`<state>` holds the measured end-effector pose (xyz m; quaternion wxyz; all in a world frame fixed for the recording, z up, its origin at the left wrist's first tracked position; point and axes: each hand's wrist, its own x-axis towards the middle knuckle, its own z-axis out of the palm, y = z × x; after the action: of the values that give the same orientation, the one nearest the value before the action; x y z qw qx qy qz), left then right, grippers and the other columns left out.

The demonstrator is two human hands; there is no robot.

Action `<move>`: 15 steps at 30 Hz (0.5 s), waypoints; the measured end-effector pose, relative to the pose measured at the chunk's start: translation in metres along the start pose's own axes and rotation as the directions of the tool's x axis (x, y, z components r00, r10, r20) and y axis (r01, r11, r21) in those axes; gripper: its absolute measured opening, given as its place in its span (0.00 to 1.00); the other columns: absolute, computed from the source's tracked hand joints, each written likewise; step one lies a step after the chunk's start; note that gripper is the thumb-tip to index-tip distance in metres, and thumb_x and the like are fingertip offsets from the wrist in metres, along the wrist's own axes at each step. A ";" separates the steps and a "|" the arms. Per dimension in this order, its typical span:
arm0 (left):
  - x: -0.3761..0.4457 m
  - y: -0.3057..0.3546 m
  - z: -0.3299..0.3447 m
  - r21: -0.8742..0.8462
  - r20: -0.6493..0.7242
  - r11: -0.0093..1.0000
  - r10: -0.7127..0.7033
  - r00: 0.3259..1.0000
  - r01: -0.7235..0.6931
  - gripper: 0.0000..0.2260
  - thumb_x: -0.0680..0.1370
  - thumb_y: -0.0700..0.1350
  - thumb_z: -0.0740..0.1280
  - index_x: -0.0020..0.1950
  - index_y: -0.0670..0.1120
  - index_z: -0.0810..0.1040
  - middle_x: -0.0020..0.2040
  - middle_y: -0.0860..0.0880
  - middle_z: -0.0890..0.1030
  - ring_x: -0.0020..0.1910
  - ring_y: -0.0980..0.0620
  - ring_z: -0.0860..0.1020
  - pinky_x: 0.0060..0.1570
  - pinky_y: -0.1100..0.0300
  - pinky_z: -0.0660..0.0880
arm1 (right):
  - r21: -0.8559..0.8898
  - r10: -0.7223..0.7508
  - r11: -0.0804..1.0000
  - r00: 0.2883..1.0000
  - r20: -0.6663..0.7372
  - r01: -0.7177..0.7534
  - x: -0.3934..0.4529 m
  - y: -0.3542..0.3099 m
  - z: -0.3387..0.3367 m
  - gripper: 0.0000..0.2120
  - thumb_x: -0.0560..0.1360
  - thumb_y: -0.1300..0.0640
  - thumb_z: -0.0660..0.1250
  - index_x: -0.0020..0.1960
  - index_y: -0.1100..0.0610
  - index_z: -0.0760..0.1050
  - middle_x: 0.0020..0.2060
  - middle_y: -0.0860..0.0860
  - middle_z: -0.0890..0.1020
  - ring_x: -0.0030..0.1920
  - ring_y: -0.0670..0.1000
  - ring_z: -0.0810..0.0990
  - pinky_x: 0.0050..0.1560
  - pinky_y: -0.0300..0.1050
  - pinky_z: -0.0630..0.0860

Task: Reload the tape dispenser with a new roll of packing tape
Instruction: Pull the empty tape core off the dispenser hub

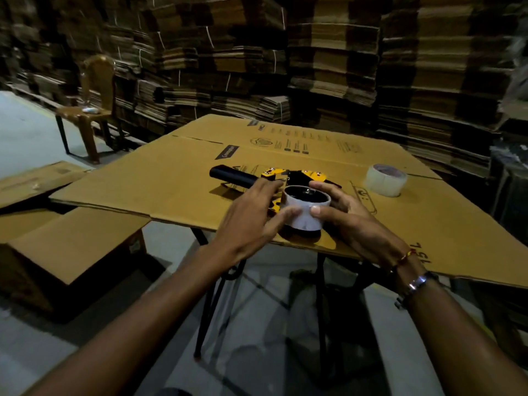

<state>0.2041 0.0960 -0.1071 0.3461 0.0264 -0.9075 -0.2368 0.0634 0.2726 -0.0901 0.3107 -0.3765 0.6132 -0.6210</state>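
Observation:
A yellow and black tape dispenser (297,175) lies on its side on the flattened cardboard sheet (177,178), its black handle (231,175) pointing left. On its hub sits a white core ring (305,213), nearly bare of tape. My left hand (254,212) presses against the ring's left side, thumb on its front. From the right, my right hand (343,212) grips the ring with thumb in front and fingers behind. A full roll of clear packing tape (385,180) stands apart at the right on the cardboard.
The cardboard sheet rests on a small black-legged table (213,284). An open carton (71,241) sits low at the left. A brown plastic chair (91,110) stands back left. Tall stacks of flattened cartons (328,52) wall the back and right.

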 end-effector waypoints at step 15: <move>-0.006 0.000 0.021 -0.028 0.171 0.991 -0.121 0.978 0.127 0.41 0.67 0.70 0.70 0.75 0.56 0.60 0.66 0.52 0.77 0.60 0.50 0.75 0.54 0.49 0.77 | -0.500 -0.116 0.865 0.985 -0.128 0.037 -0.020 0.005 0.018 0.46 0.69 0.47 0.79 0.79 0.48 0.59 0.74 0.45 0.70 0.72 0.44 0.71 0.73 0.50 0.71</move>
<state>0.1952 0.1063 -0.1241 0.2528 0.0560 -0.9253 -0.2770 0.0890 0.2800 -0.0977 0.1306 -0.4188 0.7585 -0.4820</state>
